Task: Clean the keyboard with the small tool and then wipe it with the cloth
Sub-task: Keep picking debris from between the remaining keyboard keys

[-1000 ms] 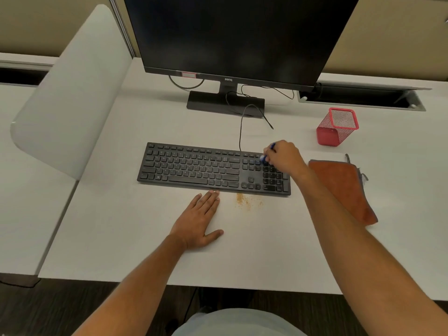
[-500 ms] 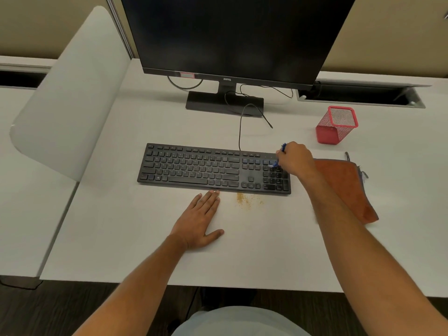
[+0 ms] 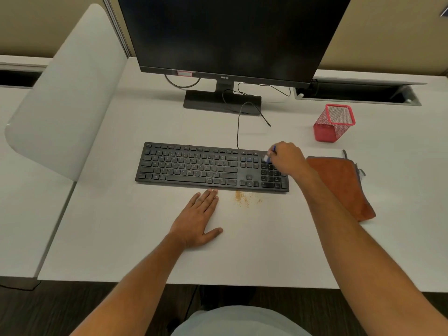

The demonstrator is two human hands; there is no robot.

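Left hand (image 3: 199, 218): flat on the desk (image 3: 121, 238), fingers straight and together, tips by the keyboard's near edge.
Keyboard (image 3: 194, 166): long axis runs left-right.
Monitor (image 3: 225, 32): "BenQ".
Right hand (image 3: 287, 157): pinches small tool (image 3: 270, 155) over number pad.
Cloth (image 3: 344, 183): right of keyboard.

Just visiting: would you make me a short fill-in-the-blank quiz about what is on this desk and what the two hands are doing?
1. The right hand holds a small tool over the ____ end of the keyboard.
2. The left hand rests ____ on the desk.
3. The folded cloth is ____ in colour.
4. The mesh cup is ____ in colour.

Missing words: right; flat; orange; red
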